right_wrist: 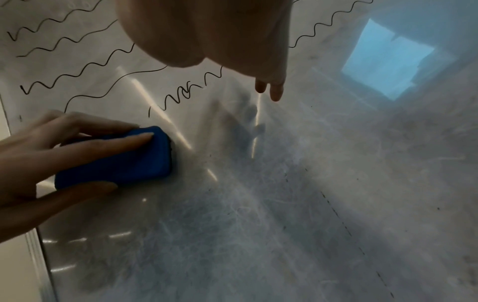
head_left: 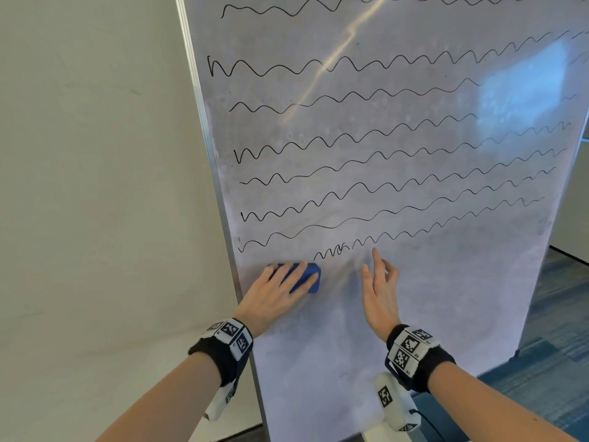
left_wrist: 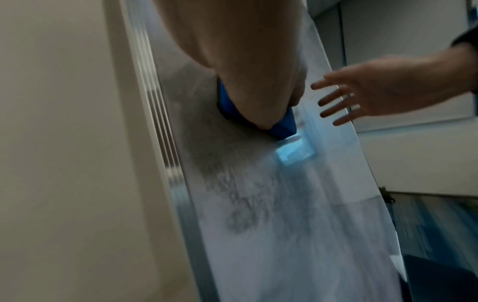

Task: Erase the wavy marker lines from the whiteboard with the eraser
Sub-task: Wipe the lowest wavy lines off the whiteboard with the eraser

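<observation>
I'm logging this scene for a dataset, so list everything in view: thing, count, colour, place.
whiteboard: one, white and smudged grey, upright, fills the middle and right.
board frame: one, silver metal, along the board's left edge.
wavy lines: about nine rows, black, upper part of the board; the lowest one is partly wiped.
eraser: one, blue, pressed on the board near its left edge, below the lines.
wall: one, off-white, left of the board.
floor: blue carpet, lower right.
wrist bands: two, black with black-and-white markers, one per wrist.
left hand: grips the eraser.
right hand: fingers straight, beside the board, holds nothing.
</observation>
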Action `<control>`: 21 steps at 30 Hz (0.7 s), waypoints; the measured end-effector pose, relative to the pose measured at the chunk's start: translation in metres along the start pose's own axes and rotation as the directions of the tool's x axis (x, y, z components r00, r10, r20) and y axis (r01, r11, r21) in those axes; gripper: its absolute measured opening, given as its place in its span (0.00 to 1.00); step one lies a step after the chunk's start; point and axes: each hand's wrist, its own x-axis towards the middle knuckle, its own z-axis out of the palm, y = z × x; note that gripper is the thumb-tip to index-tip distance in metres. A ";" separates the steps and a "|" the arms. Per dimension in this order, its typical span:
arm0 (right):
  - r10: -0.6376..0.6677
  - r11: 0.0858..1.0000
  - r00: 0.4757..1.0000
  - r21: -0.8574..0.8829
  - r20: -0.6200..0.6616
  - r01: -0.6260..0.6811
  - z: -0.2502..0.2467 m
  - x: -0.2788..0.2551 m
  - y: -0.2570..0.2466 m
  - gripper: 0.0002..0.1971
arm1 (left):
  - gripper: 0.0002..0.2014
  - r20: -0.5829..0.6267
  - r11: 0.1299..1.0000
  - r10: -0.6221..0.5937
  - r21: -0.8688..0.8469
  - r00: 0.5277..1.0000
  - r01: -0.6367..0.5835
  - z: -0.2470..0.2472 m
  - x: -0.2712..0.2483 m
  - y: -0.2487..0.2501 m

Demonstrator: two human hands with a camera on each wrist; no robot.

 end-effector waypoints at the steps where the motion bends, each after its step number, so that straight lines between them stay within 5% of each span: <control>1: 0.003 1.000 1.000 0.001 0.001 -0.003 0.000 0.000 0.001 0.26 | 0.38 0.023 0.998 0.061 -0.014 0.998 -0.061 0.002 -0.001 0.003; 3: -0.001 1.000 1.000 0.002 -0.002 0.001 -0.001 0.001 0.002 0.26 | 0.41 0.023 0.998 0.066 -0.016 0.998 -0.065 0.003 0.002 -0.001; 7: 0.001 1.000 1.000 -0.002 -0.012 -0.001 -0.006 0.005 0.007 0.26 | 0.31 -0.053 0.995 -0.096 -0.039 0.994 0.094 0.003 0.015 -0.001; 12: 0.000 1.000 1.000 -0.004 0.003 0.000 -0.010 0.009 0.010 0.26 | 0.38 -0.032 0.998 0.061 -0.021 0.998 -0.062 0.006 0.019 0.003; 16: -0.001 1.000 1.000 -0.001 -0.015 0.001 -0.015 0.017 0.013 0.26 | 0.32 -0.041 0.991 -0.116 -0.068 0.992 0.113 -0.001 0.031 0.002; 21: -0.009 1.000 1.000 -0.009 0.000 0.009 -0.021 0.023 0.012 0.26 | 0.30 -0.050 0.998 0.065 -0.004 0.997 -0.066 0.008 0.031 0.005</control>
